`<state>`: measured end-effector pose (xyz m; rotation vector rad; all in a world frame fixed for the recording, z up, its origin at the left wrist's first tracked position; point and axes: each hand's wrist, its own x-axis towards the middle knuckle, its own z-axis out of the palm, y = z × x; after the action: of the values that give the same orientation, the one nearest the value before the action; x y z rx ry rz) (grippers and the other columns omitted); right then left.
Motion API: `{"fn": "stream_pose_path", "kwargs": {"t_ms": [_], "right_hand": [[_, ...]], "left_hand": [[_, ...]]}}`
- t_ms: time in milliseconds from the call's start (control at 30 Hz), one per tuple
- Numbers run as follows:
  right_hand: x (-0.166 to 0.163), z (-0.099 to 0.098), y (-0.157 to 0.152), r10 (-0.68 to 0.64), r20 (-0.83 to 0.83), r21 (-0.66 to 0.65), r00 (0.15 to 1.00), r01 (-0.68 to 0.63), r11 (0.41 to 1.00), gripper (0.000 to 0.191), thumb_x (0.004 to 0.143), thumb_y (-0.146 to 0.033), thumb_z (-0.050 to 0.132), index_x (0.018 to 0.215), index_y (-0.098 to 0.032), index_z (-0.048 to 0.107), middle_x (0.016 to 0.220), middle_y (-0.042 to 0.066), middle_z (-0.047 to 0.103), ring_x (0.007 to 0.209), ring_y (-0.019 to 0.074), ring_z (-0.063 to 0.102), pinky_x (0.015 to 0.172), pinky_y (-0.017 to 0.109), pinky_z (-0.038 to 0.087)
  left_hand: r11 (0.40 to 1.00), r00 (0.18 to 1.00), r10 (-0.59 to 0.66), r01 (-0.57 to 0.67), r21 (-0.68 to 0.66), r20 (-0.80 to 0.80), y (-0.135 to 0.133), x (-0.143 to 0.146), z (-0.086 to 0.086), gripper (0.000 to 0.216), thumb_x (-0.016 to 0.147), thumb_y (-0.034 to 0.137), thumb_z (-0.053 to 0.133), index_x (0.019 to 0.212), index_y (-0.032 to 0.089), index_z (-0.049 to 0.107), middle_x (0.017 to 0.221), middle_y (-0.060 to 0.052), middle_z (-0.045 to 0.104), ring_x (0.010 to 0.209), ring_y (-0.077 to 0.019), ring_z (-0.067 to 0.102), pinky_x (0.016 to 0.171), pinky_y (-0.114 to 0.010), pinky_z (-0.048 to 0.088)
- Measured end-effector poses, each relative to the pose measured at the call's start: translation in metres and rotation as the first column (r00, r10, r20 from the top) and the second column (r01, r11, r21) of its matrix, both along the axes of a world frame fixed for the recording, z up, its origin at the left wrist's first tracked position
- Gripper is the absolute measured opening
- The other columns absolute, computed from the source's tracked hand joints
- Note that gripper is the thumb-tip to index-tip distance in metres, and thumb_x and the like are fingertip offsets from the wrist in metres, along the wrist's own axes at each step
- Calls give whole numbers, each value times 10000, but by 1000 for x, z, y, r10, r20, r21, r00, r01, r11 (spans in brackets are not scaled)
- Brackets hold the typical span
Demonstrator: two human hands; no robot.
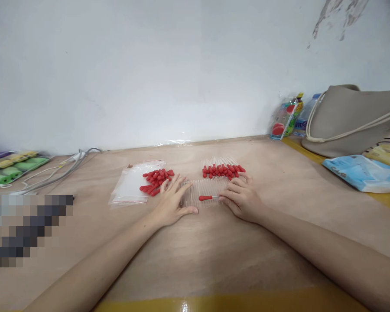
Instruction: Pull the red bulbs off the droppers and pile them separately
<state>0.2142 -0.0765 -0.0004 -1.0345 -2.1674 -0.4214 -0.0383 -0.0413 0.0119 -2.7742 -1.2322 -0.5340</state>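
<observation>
My left hand (172, 201) lies spread over the left end of a row of thin transparent tubes (211, 187), its thumb by their near ends. The curled fingers of my right hand (242, 197) grip the tube end of a dropper with a red rubber bulb (206, 198), which lies sideways across the row and points left. Behind the row, several assembled droppers (221, 170) lie side by side, red bulbs toward me and pale tips toward the wall. A heap of loose red rubber bulbs (156, 180) sits just beyond my left fingers.
Flat transparent zip bags (130, 186) lie left of the bulbs. Cables (68, 167) and green rolls (26, 165) are at far left. At right stand drink bottles (286, 119) and a grey bag (347, 117), with a blue tissue pack (360, 173) before it.
</observation>
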Motion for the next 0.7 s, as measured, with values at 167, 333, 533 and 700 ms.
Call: {"fn": "stream_pose_path", "kwargs": {"t_ms": [167, 333, 533, 700], "right_hand": [[-6, 0, -1, 45, -9, -10, 999, -45, 999, 183, 841, -266, 478, 780, -218, 643, 654, -9, 595, 718, 131, 476, 923, 399, 213], [-17, 1, -4, 78, 2, -7, 997, -78, 997, 206, 850, -257, 453, 770, -203, 635, 634, -6, 584, 685, 127, 479, 911, 388, 224], [-23, 0, -5, 123, 15, 32, 992, -124, 992, 205, 856, -284, 467, 796, -198, 643, 596, -12, 577, 654, 116, 468, 847, 353, 247], [-24, 2, -7, 162, 6, 50, 987, -162, 985, 235, 863, -273, 461, 737, -199, 645, 533, -22, 538, 609, 106, 422, 792, 337, 253]], "left_hand": [[991, 989, -90, 78, 108, 116, -10, 11, 2, 533, 776, 513, 524, 1218, 220, 461, 1237, -102, 500, 1214, -275, 356, 976, -466, 234], [964, 966, -218, 191, 183, 140, -21, 28, 0, 195, 839, 350, 507, 960, 236, 610, 929, -27, 651, 910, -170, 546, 851, -367, 316], [941, 971, -207, 165, 295, 117, -24, 30, -1, 140, 858, 257, 471, 874, 212, 603, 804, -12, 652, 780, -149, 540, 805, -363, 312], [925, 976, -215, 217, 311, -40, -27, 31, 4, 186, 874, 227, 406, 820, 179, 577, 730, -28, 609, 745, -165, 501, 778, -370, 304]]}}
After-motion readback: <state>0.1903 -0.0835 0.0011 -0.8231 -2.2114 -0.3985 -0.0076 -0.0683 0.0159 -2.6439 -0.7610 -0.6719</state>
